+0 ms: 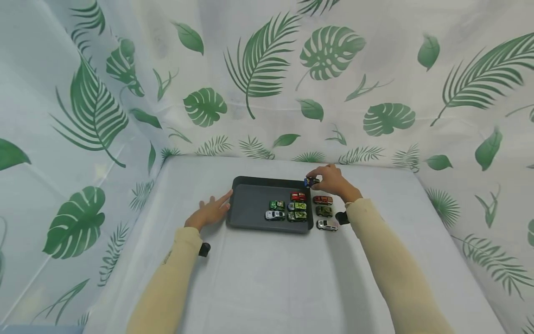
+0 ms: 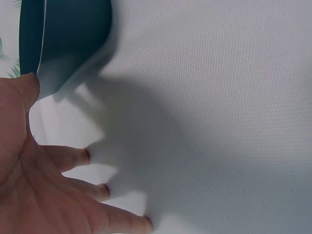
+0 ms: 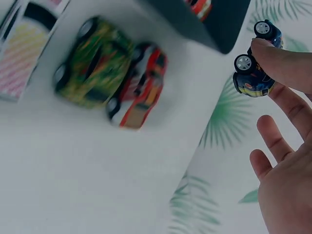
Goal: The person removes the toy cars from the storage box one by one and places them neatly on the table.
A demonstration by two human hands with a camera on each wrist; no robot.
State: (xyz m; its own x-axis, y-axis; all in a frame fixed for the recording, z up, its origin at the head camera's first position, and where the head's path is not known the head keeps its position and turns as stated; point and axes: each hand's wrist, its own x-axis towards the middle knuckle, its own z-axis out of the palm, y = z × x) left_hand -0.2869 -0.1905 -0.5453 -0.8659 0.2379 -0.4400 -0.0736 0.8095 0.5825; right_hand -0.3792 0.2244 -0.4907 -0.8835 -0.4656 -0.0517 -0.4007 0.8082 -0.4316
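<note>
Pinched between a right hand's (image 1: pixel 331 180) thumb and fingers, a blue toy car (image 1: pixel 309 182) hangs at the far right corner of a gray tray (image 1: pixel 250 206) holding five cars (image 1: pixel 297 207). Fingers spread, the left hand (image 1: pixel 210 212) touches the tray's left edge; three more cars (image 1: pixel 324 211) sit just right.

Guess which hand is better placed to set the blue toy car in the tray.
Probably the right hand: its fingers pinch the blue toy car near the tray's far right corner. The left hand touches the tray's left edge, away from the car.
</note>
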